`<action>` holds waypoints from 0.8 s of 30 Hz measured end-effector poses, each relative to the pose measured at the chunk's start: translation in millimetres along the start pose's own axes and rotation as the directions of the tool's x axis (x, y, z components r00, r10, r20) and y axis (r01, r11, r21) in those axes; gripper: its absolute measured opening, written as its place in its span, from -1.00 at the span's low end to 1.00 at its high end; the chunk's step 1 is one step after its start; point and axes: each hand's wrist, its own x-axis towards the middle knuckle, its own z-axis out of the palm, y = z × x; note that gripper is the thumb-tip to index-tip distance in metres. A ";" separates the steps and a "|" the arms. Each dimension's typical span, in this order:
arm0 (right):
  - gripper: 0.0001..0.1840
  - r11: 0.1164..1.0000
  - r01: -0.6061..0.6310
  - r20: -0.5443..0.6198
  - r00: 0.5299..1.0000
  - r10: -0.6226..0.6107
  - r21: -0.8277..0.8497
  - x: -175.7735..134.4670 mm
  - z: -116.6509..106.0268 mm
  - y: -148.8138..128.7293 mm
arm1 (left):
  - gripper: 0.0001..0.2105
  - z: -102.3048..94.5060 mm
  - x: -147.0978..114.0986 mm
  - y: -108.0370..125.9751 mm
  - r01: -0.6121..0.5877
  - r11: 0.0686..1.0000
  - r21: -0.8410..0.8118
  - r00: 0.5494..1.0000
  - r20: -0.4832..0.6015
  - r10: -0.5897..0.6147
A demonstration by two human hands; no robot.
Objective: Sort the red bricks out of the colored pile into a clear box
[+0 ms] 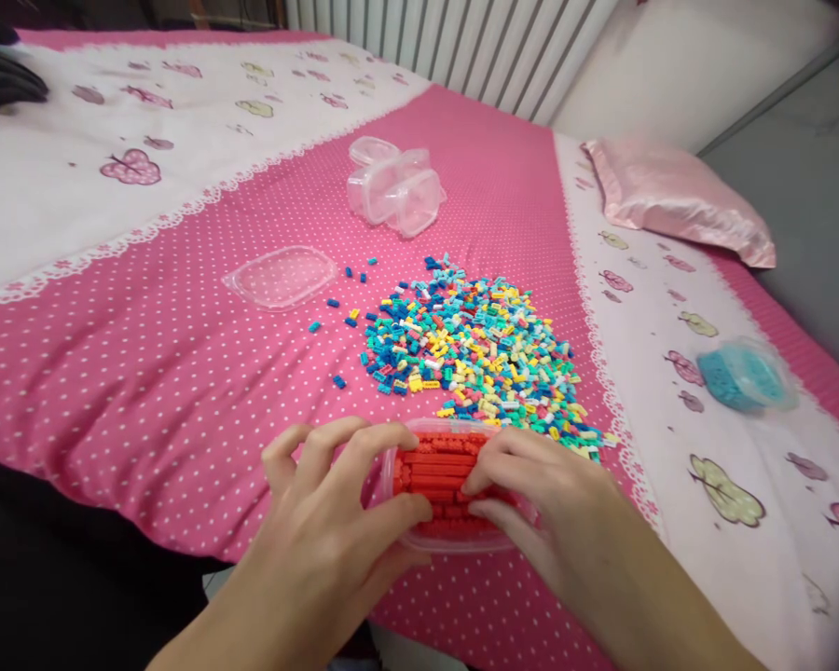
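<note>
A clear plastic container [388,480] sits at the bed's near edge, with red building bricks [437,471] packed inside in rows. My left hand [336,503] is closed around the container's left side, its thumb and index fingertip reaching over the rim onto the bricks. From the right, my right hand [545,494] dips its thumb and index finger into the container in a pinch at the red bricks; which brick lies between them is partly hidden. Just beyond the container spreads a loose pile of small multicoloured building bricks [475,340].
A clear lid [283,278] lies flat left of the pile. Several clear empty containers [395,186] are heaped farther back. To the right stands a container of light-blue bricks [745,375]. A pink pillow [678,198] rests on the patterned bedspread [146,373] at the far right.
</note>
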 end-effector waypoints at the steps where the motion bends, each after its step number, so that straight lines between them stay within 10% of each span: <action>1: -0.75 1.000 -0.003 -0.002 1.000 0.003 0.007 -0.1 -0.5 0.4 | -0.82 0.4 0.1 -0.1 0.002 1.000 -0.002 1.000 -0.003 -0.002; 24: -0.78 0.993 -0.089 -0.059 0.994 0.094 0.074 -17.6 -17.6 15.6 | -0.52 0.9 24.9 12.7 -0.214 0.977 0.007 0.958 0.197 0.208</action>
